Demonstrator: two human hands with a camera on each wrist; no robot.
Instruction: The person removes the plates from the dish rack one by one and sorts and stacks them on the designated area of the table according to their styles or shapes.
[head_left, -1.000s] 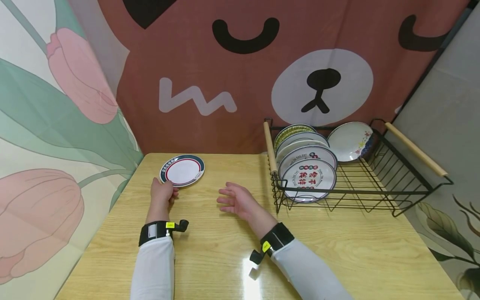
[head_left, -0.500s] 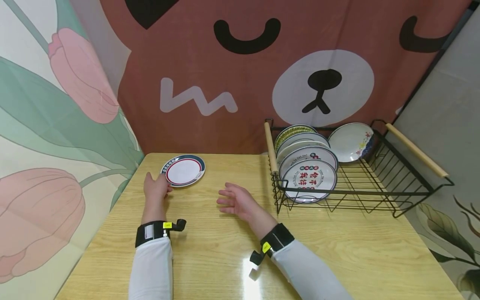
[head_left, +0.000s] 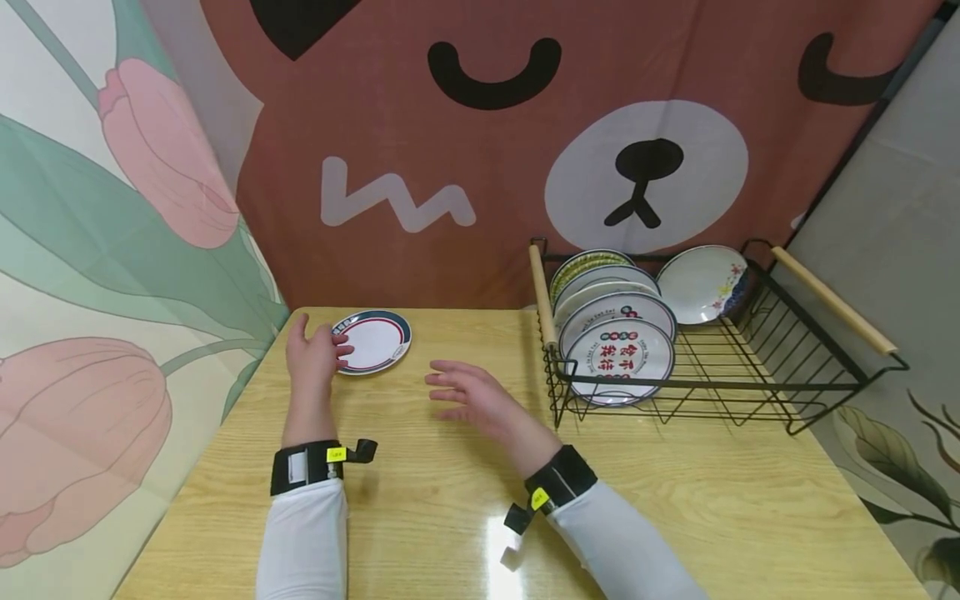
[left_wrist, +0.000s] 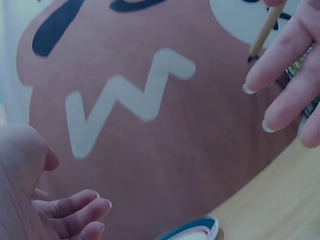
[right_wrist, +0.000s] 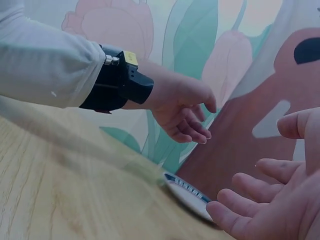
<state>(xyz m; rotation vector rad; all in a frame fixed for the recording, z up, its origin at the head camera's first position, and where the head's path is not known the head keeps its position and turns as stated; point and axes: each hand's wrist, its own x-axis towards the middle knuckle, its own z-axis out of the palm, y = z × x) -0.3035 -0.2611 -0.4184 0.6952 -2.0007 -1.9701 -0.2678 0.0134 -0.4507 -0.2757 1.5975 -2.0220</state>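
White, blue-banded plate [head_left: 373,343]: likely stiff, slick, breakable; best held by its rim [head_left: 391,317]. Left grip [head_left: 312,358], nine o'clock, and right grip [head_left: 482,402], four: fingers loose, empty.

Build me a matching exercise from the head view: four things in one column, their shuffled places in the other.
1. Left hand
2. Right hand
3. Red-ringed plate
4. Red-lettered plate

A. In the wire rack
B. Lying on the tabletop
C. At the red-ringed plate's left edge
D. Between the red-ringed plate and wire rack

Pairs: 1-C, 2-D, 3-B, 4-A.
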